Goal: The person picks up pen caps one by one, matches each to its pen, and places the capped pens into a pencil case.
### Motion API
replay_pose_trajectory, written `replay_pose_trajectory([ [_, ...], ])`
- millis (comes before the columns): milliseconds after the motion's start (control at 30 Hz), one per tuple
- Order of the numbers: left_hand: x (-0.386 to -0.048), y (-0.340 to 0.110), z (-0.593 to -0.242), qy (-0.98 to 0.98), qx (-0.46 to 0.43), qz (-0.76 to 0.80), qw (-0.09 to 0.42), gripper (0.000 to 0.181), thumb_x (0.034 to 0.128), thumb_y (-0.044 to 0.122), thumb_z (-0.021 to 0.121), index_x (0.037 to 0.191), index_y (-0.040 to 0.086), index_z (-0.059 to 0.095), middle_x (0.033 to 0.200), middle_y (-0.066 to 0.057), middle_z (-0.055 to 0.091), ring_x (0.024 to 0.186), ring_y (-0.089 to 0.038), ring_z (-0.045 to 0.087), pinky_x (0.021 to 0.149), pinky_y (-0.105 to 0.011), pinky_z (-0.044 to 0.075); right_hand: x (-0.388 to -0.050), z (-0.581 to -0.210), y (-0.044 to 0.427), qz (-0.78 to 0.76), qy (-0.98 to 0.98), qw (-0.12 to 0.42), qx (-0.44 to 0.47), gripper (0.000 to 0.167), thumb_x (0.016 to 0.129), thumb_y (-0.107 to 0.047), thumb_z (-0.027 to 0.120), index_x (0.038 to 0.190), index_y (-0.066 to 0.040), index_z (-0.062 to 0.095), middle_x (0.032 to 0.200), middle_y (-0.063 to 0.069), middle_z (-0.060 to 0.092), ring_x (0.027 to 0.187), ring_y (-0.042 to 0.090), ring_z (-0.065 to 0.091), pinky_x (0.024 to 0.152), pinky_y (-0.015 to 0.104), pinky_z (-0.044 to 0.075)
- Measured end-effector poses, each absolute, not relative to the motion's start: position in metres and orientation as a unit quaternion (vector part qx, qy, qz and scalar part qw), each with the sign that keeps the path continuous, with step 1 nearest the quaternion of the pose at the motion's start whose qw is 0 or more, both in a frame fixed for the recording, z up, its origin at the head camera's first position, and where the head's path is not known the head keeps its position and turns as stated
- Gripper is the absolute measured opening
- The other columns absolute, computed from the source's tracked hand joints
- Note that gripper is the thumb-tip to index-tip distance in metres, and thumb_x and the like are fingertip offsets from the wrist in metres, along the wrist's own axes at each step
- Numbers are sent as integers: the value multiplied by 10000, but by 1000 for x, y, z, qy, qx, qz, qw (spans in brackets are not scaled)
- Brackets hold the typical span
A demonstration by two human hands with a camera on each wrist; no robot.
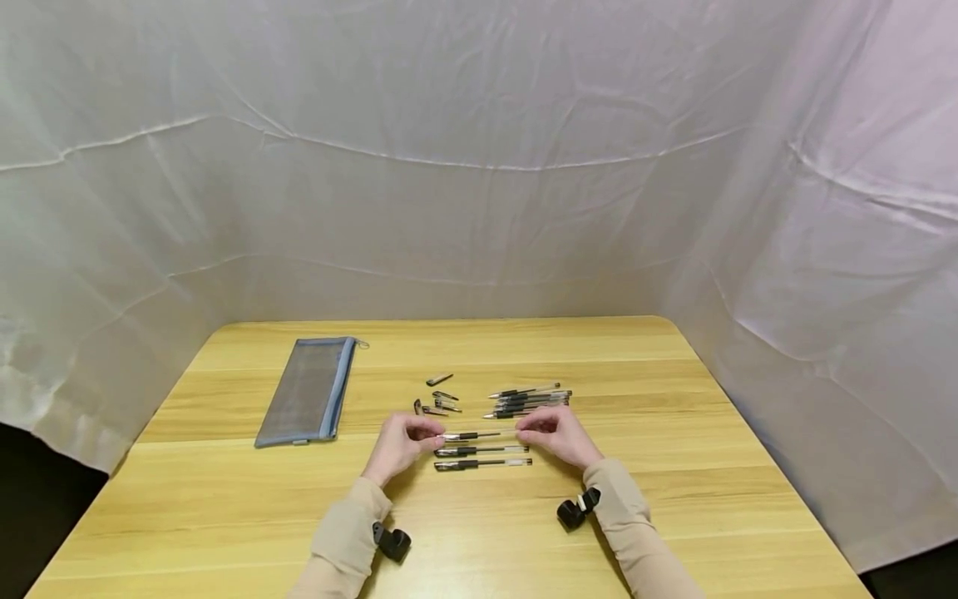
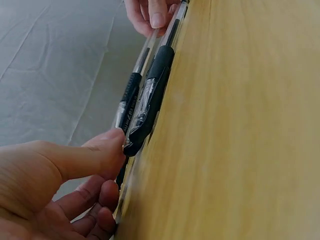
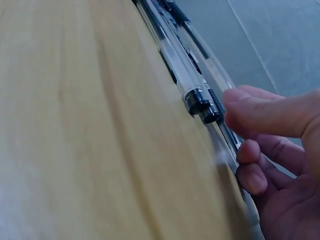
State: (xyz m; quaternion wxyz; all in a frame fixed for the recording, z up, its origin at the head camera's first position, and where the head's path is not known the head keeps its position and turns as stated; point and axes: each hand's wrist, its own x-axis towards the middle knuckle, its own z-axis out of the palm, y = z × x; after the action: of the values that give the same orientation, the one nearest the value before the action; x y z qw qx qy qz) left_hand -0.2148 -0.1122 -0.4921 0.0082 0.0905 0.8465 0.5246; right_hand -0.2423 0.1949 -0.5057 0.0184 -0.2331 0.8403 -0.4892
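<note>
A pen [image 1: 470, 435] lies crosswise between the two hands, its cap end pinched by the left hand [image 1: 401, 445] and its far end by the right hand [image 1: 560, 436]. Just nearer the body, two capped pens, a middle one [image 1: 479, 451] and a front one [image 1: 482, 464], rest side by side on the wood. In the left wrist view, the left hand [image 2: 75, 180] has thumb and fingers at the end of the held pen [image 2: 131, 90]. The right wrist view has the right hand [image 3: 280, 135] pinching the clear barrel [image 3: 212, 70].
Behind the right hand lies a group of pens [image 1: 527, 401]. Several loose black caps [image 1: 443, 401] are behind the left hand. A grey mesh pouch with a blue edge [image 1: 307, 391] lies at the left of the wooden table [image 1: 599, 349]. Pale cloth [image 1: 479, 216] hangs around.
</note>
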Motion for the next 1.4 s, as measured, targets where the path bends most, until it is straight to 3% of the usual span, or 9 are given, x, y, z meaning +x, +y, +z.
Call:
replay_pose_trajectory([
  [267, -213, -111, -492, 865, 89, 493, -10, 56, 839, 51, 792, 895, 50, 797, 954, -113, 774, 773, -108, 615, 689, -204, 470, -241, -501, 193, -456, 851, 14, -259, 132, 877, -82, 758, 995, -32, 789, 999, 157, 764, 860, 43, 660, 738, 183, 536],
  [533, -212, -110, -489, 877, 76, 474, -9, 43, 848, 63, 785, 883, 82, 802, 956, -82, 776, 758, -93, 568, 686, -226, 439, -220, -462, 182, -447, 857, 43, -251, 152, 883, 35, 707, 1017, 95, 743, 1031, 258, 735, 918, 345, 691, 765, 207, 546],
  [1067, -212, -110, -487, 882, 76, 464, -1, 50, 855, 60, 778, 894, 81, 801, 945, -84, 771, 744, -99, 546, 682, -231, 434, -221, -461, 182, -448, 855, 53, -257, 151, 884, 41, 704, 1014, 111, 739, 1047, 270, 714, 996, 401, 664, 858, 251, 571],
  [1233, -211, -109, -487, 880, 66, 470, 0, 53, 853, 53, 778, 882, 89, 802, 937, -69, 773, 734, -97, 542, 678, -223, 430, -232, -480, 186, -449, 854, 51, -257, 152, 888, 37, 703, 1018, 108, 740, 1047, 269, 710, 992, 399, 658, 844, 232, 563],
  [1400, -210, -109, -487, 880, 69, 470, 0, 52, 856, 53, 775, 895, 77, 800, 936, -80, 773, 726, -96, 533, 665, -220, 423, -241, -498, 191, -448, 856, 43, -256, 148, 887, -19, 727, 1014, 50, 764, 1052, 218, 722, 995, 315, 664, 845, 194, 543],
])
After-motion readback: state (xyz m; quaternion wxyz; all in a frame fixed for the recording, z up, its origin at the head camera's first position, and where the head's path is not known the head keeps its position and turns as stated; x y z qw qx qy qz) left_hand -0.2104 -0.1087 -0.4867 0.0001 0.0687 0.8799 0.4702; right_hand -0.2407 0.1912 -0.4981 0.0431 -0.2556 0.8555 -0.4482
